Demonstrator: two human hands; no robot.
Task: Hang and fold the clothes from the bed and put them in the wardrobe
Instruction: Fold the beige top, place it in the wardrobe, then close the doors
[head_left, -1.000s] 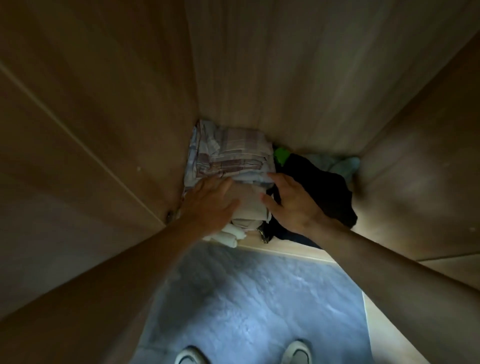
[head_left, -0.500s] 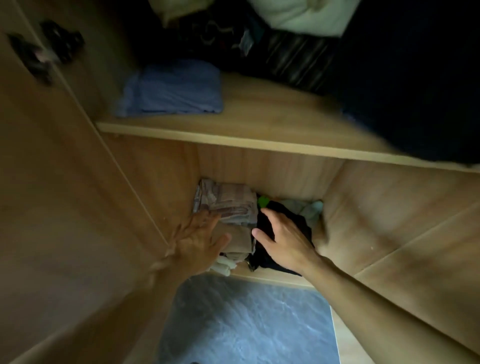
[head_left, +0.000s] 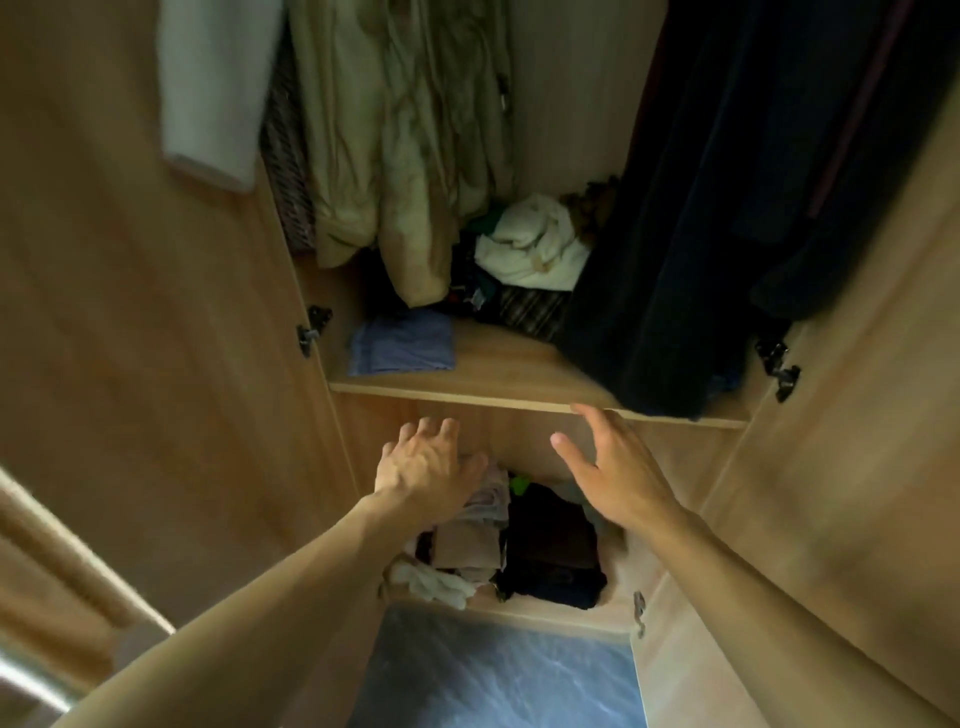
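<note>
A stack of folded light clothes (head_left: 470, 545) lies on the wardrobe's bottom compartment floor, with a pile of dark clothes (head_left: 553, 551) beside it on the right. My left hand (head_left: 423, 470) hovers above the light stack, fingers loosely bent, holding nothing. My right hand (head_left: 610, 467) is raised with straight fingers, its fingertips at the front edge of the wooden shelf (head_left: 519, 402). A folded blue garment (head_left: 400, 345) lies on that shelf at the left.
Olive (head_left: 410, 145) and dark garments (head_left: 727, 208) hang above the shelf, with a crumpled white cloth (head_left: 535, 244) behind. Both wardrobe doors (head_left: 130, 312) stand open at the sides. Grey floor (head_left: 493, 680) lies in front.
Both hands have lifted off the folded stack and risen toward the shelf. The view has tilted up, bringing the shelf and hanging clothes into sight.
</note>
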